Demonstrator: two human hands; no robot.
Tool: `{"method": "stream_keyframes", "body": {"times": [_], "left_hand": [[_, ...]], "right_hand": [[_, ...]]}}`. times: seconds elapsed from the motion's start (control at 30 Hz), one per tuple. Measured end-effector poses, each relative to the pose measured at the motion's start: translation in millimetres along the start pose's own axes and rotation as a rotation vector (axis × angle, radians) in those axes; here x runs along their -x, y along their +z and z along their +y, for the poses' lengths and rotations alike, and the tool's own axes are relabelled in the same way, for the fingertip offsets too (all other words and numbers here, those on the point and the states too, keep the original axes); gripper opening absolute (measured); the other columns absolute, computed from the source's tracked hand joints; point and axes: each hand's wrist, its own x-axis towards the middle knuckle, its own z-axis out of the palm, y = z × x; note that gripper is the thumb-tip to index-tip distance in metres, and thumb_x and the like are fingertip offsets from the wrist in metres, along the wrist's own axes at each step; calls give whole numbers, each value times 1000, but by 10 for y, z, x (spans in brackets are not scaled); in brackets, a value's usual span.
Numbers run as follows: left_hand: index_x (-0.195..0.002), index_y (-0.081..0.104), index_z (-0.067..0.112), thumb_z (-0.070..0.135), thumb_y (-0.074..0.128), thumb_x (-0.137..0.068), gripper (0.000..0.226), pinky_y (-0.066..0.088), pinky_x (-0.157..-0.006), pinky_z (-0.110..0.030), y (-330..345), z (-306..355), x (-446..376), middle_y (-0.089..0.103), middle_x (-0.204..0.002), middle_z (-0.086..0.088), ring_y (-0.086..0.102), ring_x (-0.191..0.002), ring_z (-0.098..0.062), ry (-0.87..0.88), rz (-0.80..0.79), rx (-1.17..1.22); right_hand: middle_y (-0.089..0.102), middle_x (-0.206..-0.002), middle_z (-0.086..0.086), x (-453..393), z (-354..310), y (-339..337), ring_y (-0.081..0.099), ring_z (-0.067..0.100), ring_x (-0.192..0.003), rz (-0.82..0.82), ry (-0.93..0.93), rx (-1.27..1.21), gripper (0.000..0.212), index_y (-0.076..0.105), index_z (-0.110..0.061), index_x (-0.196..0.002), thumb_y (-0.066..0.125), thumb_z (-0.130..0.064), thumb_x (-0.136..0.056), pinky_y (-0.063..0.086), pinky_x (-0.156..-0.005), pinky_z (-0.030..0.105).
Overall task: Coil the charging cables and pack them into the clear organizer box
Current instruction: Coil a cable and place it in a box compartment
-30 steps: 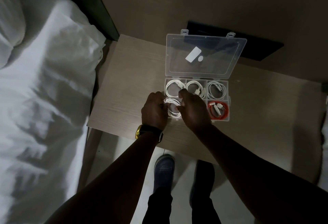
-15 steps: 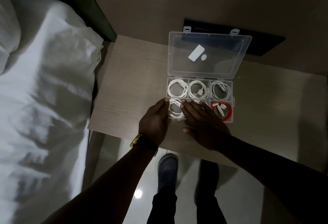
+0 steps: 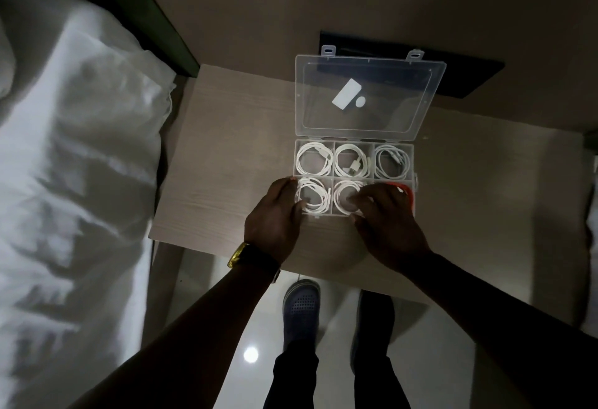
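The clear organizer box (image 3: 415, 162) stands on the wooden table (image 3: 226, 166) with its lid (image 3: 369, 117) open and leaning back. Three coiled white cables fill the back row (image 3: 351, 161). In the front row lie a white coil at the left (image 3: 313, 196), another in the middle (image 3: 346, 196), and a red cable (image 3: 406, 189) at the right, mostly hidden. My left hand (image 3: 275, 214) grips the box's front left corner, thumb over the left coil. My right hand (image 3: 385, 224) rests with spread fingers on the front middle and right compartments.
A bed with white sheets (image 3: 81, 182) runs along the table's left side. A dark panel (image 3: 469, 75) sits on the wall behind the lid. My shoes (image 3: 301, 308) stand on the glossy floor below the table's front edge.
My right hand has shifted right, off the front left coil and uncovering the front middle coil. My left hand has stayed at the box's front left corner.
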Motion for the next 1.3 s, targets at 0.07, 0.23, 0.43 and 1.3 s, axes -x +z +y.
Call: {"method": "stream_keyframes", "body": {"times": [0.07,0.23,0.43,1.3], "left_hand": [[-134,50,15,32,53,-94,43,54,-81,-30,27,15,26,53,-139,-2,61,-111,-22,-10,16,9],[-139,50,12,32,57,-94,50,56,-86,-36,111,37,73,50,-145,-6,59,-119,-24,-34,-19,4],[-141,45,9,32,48,-96,51,55,-82,-39,135,75,93,41,-152,-14,56,-118,-33,1,-38,-85],[-141,46,11,25,64,-91,55,48,-100,-36,-364,361,-1057,49,-142,-12,53,-125,-27,-231,170,525]], "right_hand": [[62,-112,9,78,42,1,54,33,-108,-3,-7,18,24,60,-13,-115,57,-19,-92,45,-91,51],[68,-113,8,160,96,25,55,33,-109,-38,-68,58,30,67,-10,-119,62,-15,-89,45,-93,48],[65,-126,8,264,84,4,53,36,-120,-69,-93,124,45,61,-9,-129,62,-19,-86,40,-104,53],[63,-114,1,-783,505,-1120,60,11,-106,479,698,-766,25,61,-17,-117,64,-24,-93,49,-93,28]]}}
